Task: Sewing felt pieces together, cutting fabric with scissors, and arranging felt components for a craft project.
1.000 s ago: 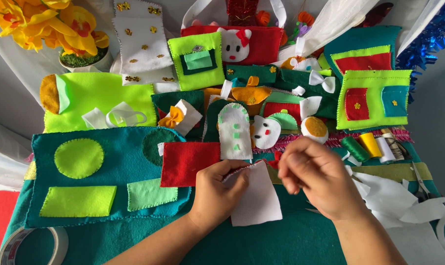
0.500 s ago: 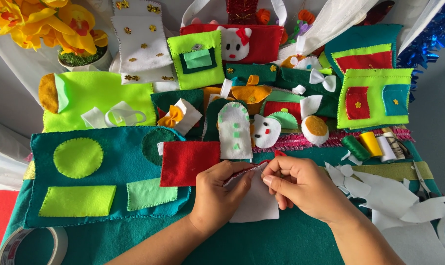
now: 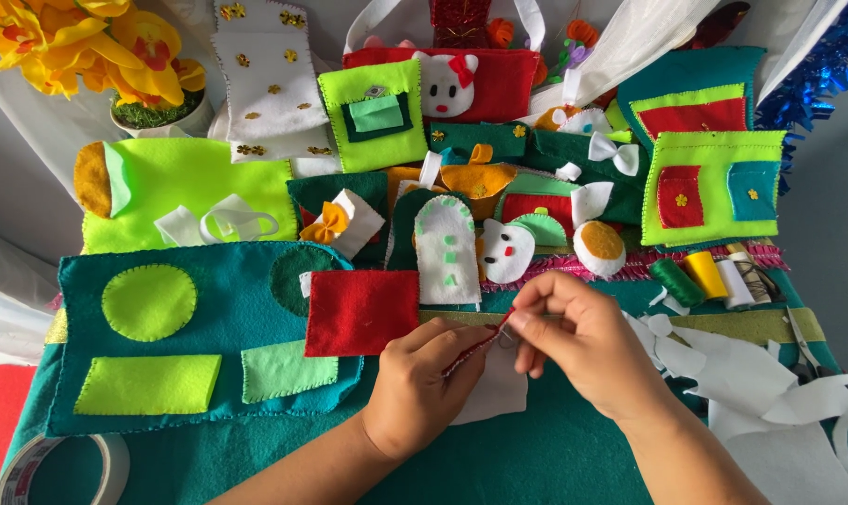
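Observation:
My left hand (image 3: pixel 415 388) rests on the teal felt cloth (image 3: pixel 555 458) and pinches a white felt piece (image 3: pixel 499 388) beneath it. Red thread (image 3: pixel 475 348) runs from the left fingers up to my right hand (image 3: pixel 583 351), whose thumb and forefinger pinch its end; a needle is too small to make out. A red felt rectangle (image 3: pixel 361 312) lies just left of both hands, on the corner of a teal felt panel (image 3: pixel 228 309) with lime shapes.
Many felt pieces crowd the back: lime pockets (image 3: pixel 714 187), a white arched piece (image 3: pixel 447 252), a red bag (image 3: pixel 499 79). Thread spools (image 3: pixel 700 278) and white scraps (image 3: pixel 761 393) lie right. A tape roll (image 3: pixel 45 468) is at bottom left, yellow flowers (image 3: pixel 78 47) at top left.
My right hand has moved left toward my left hand, from above the white piece's right side to meeting the left fingertips, now pinching the red thread. The left hand stayed put.

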